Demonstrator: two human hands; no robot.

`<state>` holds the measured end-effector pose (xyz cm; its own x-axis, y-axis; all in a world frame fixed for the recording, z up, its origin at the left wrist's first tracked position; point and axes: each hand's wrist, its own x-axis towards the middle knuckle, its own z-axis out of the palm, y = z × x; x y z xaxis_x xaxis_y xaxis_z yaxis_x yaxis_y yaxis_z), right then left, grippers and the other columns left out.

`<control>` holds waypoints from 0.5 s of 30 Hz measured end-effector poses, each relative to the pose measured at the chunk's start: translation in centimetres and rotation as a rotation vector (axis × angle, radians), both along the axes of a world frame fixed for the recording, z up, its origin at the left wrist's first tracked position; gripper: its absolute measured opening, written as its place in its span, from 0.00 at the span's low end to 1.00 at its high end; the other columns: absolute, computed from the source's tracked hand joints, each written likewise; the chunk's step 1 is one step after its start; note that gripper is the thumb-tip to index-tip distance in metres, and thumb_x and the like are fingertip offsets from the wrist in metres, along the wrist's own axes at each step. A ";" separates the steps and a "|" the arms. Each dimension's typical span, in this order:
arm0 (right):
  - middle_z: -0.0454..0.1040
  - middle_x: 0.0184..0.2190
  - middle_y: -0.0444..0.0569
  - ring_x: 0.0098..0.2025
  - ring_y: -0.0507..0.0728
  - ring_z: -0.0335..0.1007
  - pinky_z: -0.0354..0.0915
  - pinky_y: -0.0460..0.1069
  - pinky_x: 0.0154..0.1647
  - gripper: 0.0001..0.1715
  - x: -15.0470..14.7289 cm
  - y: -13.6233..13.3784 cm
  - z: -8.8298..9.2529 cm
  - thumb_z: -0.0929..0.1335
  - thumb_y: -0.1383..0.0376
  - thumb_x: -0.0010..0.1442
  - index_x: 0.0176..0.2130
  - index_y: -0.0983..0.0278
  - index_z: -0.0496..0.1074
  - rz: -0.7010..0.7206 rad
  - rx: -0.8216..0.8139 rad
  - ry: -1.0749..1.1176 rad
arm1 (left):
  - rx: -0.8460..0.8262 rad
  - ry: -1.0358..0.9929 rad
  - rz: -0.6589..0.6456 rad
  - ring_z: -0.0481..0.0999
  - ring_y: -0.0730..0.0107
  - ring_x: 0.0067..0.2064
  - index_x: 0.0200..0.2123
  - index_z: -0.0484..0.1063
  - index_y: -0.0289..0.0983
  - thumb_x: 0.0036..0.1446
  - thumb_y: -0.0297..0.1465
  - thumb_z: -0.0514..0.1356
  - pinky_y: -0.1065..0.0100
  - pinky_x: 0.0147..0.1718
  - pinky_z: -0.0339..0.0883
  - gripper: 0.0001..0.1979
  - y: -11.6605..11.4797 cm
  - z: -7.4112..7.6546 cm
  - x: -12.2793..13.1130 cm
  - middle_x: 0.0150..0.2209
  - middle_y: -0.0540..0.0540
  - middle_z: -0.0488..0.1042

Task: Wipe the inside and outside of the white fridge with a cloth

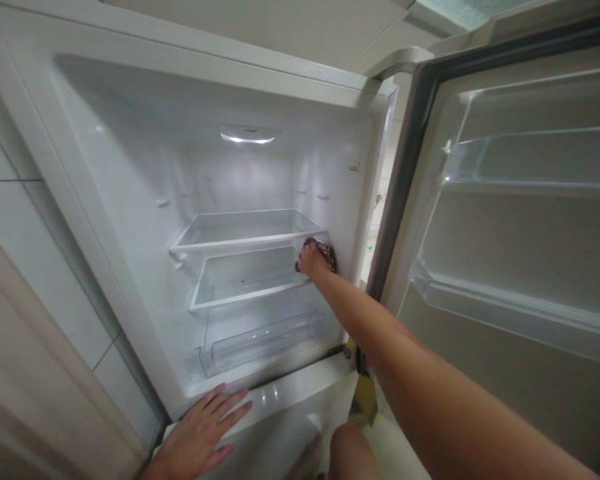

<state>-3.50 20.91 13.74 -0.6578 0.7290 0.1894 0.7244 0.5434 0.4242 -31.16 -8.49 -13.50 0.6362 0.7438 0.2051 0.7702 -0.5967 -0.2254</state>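
Observation:
My right hand (311,260) reaches into a white fridge (135,153), its fingers closed on a dark patterned cloth (329,254). The cloth is bunched against the right inner wall, between the upper glass shelf (245,228) and the lower glass shelf (250,273). Part of the cloth is hidden behind my fingers. With fingers spread, my left hand (205,427) lies on the top edge of the closed lower compartment (290,400), just below the fridge opening.
The fridge door (505,253) stands wide open on the right, with clear door racks (520,307). A transparent drawer (265,340) sits under the lower shelf. A lamp (247,138) glows at the back. A tiled wall (45,267) runs close along the left, and my knee (353,453) shows below.

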 end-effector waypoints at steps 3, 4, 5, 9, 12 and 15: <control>0.75 0.56 0.68 0.61 0.71 0.67 0.60 0.68 0.65 0.19 1.6 0.9 -0.6 0.62 0.68 0.72 0.51 0.72 0.80 -0.035 0.039 -0.023 | 0.005 0.006 -0.022 0.71 0.60 0.68 0.79 0.46 0.52 0.66 0.37 0.65 0.56 0.74 0.49 0.45 0.0 0.5 0.0 0.75 0.52 0.65; 0.74 0.56 0.69 0.61 0.72 0.66 0.59 0.68 0.65 0.20 1.6 1.2 -0.8 0.62 0.68 0.72 0.51 0.72 0.80 -0.032 0.040 -0.025 | -0.003 0.006 -0.023 0.71 0.60 0.68 0.80 0.46 0.52 0.66 0.37 0.64 0.56 0.73 0.50 0.45 0.0 0.7 0.0 0.75 0.52 0.64; 0.75 0.56 0.68 0.61 0.72 0.66 0.59 0.69 0.64 0.21 1.4 1.5 -1.1 0.61 0.67 0.72 0.51 0.71 0.81 -0.026 0.038 -0.024 | -0.014 0.005 -0.021 0.71 0.60 0.67 0.80 0.46 0.52 0.67 0.37 0.64 0.56 0.73 0.52 0.45 0.0 0.8 0.0 0.75 0.52 0.64; 0.76 0.54 0.67 0.59 0.71 0.66 0.58 0.70 0.64 0.20 0.3 3.8 -1.5 0.61 0.68 0.71 0.48 0.69 0.82 0.017 0.035 -0.026 | -0.084 -0.017 -0.011 0.71 0.60 0.68 0.79 0.45 0.54 0.67 0.37 0.65 0.55 0.72 0.55 0.45 0.0 0.8 0.0 0.76 0.53 0.62; 0.76 0.52 0.68 0.56 0.69 0.68 0.62 0.65 0.61 0.19 -0.8 6.3 -1.1 0.62 0.70 0.70 0.48 0.71 0.81 0.033 0.056 -0.003 | -0.161 -0.063 0.029 0.69 0.60 0.70 0.79 0.44 0.57 0.66 0.37 0.66 0.54 0.73 0.54 0.46 -0.1 0.4 0.1 0.76 0.54 0.62; 0.74 0.51 0.71 0.54 0.68 0.69 0.63 0.64 0.58 0.22 -2.6 9.0 -0.7 0.60 0.72 0.71 0.56 0.74 0.76 -0.004 0.127 0.106 | -0.228 -0.113 0.062 0.66 0.59 0.72 0.79 0.45 0.59 0.66 0.38 0.68 0.53 0.74 0.54 0.47 -0.2 0.1 0.2 0.77 0.53 0.60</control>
